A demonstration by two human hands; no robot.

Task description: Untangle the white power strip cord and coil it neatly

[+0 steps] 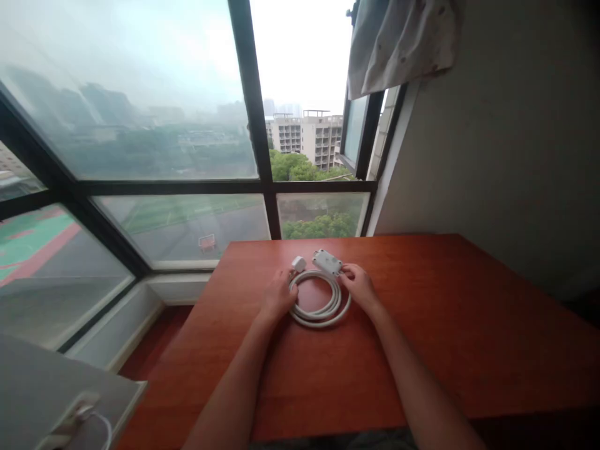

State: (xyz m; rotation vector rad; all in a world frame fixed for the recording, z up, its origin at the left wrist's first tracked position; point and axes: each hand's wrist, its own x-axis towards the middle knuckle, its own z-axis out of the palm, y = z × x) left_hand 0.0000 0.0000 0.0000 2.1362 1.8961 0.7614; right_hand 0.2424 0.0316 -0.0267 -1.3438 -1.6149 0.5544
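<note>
A white power strip (pixel 327 262) with its white cable coiled into a ring (pixel 320 308) lies on a reddish wooden table (pixel 445 312). The white plug (pixel 299 263) rests at the far left of the coil. My left hand (pixel 278 295) rests on the left side of the coil, fingers curled around the cable near the plug. My right hand (pixel 359 284) lies on the right side, fingertips touching the cable just below the strip's body.
The table stands in a corner against large windows (pixel 187 187) with dark frames and a grey wall (pixel 506 156) on the right. A curtain (pixel 403 44) hangs at the top. A grey surface with a white wall socket and cable (pixel 79 415) sits at lower left.
</note>
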